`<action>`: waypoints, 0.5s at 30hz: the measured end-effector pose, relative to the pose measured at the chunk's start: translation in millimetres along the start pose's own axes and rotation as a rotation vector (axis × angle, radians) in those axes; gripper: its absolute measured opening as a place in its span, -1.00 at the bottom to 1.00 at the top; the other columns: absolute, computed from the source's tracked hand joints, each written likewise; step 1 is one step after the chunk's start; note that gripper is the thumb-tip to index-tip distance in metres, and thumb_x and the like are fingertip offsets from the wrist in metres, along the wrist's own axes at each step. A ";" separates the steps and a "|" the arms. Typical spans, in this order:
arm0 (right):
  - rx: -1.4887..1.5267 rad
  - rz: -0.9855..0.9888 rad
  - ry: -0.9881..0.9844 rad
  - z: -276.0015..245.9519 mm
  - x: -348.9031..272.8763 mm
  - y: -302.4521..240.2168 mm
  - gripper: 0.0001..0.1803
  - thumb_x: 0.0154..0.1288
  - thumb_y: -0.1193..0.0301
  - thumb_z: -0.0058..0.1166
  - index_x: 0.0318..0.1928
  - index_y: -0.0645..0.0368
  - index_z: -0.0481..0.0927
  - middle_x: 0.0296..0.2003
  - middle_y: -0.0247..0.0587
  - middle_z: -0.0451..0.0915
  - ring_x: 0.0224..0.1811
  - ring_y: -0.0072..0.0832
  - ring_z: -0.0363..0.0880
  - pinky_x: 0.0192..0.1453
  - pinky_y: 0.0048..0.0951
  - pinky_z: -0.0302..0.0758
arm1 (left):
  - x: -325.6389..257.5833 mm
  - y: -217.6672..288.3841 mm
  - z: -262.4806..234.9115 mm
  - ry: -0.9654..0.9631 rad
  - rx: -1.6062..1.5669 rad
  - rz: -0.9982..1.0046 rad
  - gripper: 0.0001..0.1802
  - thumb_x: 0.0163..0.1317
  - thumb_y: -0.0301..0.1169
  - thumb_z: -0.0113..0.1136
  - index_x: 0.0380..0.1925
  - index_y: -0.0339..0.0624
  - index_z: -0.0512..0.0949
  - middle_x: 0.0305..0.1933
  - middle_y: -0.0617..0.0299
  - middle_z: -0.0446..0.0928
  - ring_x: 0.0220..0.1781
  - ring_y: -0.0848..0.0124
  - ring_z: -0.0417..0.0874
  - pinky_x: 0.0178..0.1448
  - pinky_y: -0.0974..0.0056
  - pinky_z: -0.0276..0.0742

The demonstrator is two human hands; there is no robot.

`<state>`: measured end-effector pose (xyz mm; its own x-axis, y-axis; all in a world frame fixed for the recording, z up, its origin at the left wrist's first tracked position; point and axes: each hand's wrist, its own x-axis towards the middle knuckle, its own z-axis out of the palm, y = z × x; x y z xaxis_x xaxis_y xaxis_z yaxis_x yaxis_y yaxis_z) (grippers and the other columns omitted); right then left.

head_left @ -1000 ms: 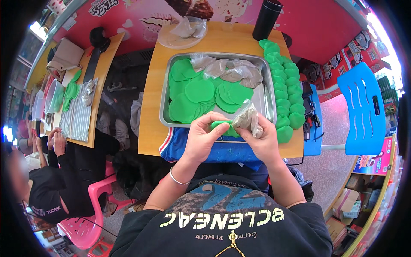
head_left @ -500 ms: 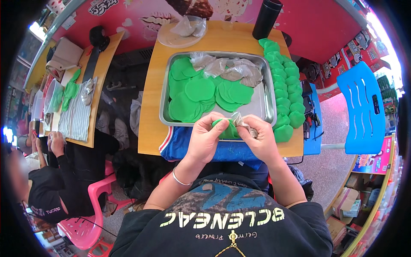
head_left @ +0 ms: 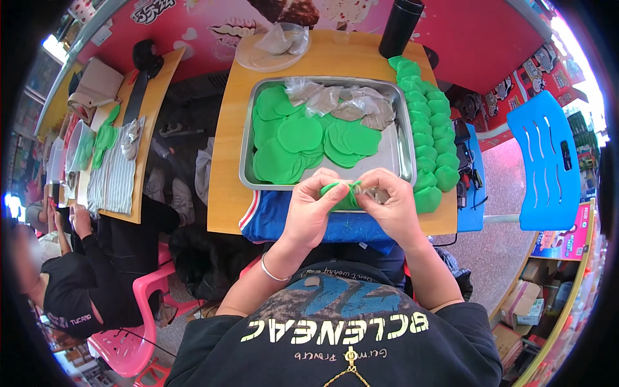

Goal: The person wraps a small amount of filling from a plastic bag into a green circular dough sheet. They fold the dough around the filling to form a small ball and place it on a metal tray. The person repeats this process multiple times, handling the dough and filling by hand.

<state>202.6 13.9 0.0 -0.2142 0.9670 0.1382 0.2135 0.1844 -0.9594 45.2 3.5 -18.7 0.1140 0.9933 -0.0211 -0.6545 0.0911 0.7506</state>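
Note:
Over the near rim of a metal tray (head_left: 245, 138), my left hand (head_left: 307, 209) pinches a soft green piece (head_left: 338, 198). My right hand (head_left: 396, 211) is closed beside it, its fingertips gripping the piece's edge, which is stretched between both hands. A small clear bag with greyish filling (head_left: 379, 194) pokes out at my right fingers. Its far end is hidden by the hands. Flat green discs (head_left: 300, 134) lie overlapping in the tray, and several clear bags of grey-brown filling (head_left: 373, 109) sit at its far right.
Rounded green pieces (head_left: 423, 139) stand in rows along the table's right edge. A black cylinder (head_left: 401, 29) and a plastic lid with a bag (head_left: 265, 55) are at the back. Blue cloth (head_left: 309, 222) hangs at the near edge. On the left, another person works at a second table (head_left: 155, 116).
My right fingers have moved onto the green piece's edge, pulling it up and across toward the bag. Less of the bag shows between my hands. The tray and rows look unchanged.

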 end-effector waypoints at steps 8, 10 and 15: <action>-0.427 -0.192 -0.132 -5.9 0.7 -15.5 -0.77 -0.12 0.53 0.23 -0.35 0.21 0.53 -0.35 -0.16 0.52 -0.42 -0.31 0.51 -0.35 -0.41 0.46 | 0.5 1.9 0.5 -0.052 0.209 0.010 -0.94 0.10 -0.52 0.23 -0.40 -0.25 0.61 -0.35 0.36 0.37 -0.27 0.58 0.38 -0.15 0.47 0.29; -0.541 -0.146 -0.090 -6.5 1.7 -22.1 -0.71 -0.12 0.52 0.23 -0.29 0.19 0.51 -0.32 -0.14 0.50 -0.40 -0.31 0.52 -0.33 -0.41 0.47 | 1.6 0.3 2.5 -0.074 0.230 0.003 -0.94 0.09 -0.51 0.24 -0.42 -0.26 0.61 -0.34 0.36 0.36 -0.27 0.57 0.37 -0.16 0.47 0.29; -0.113 0.161 -0.130 -17.3 7.0 -25.5 -0.67 0.03 0.49 0.20 -0.15 0.18 0.43 -0.30 -0.18 0.48 -0.35 -0.56 0.50 -0.26 -0.51 0.45 | 2.8 -4.0 3.2 0.058 -0.018 -0.117 -0.92 0.20 -0.44 0.15 -0.38 -0.21 0.53 -0.33 0.32 0.47 -0.28 0.58 0.48 -0.16 0.43 0.42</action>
<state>212.2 19.0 29.7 -0.2882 0.9560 -0.0547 0.3592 0.0550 -0.9317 50.4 5.8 -19.6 0.1474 0.9783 -0.1459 -0.6528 0.2070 0.7287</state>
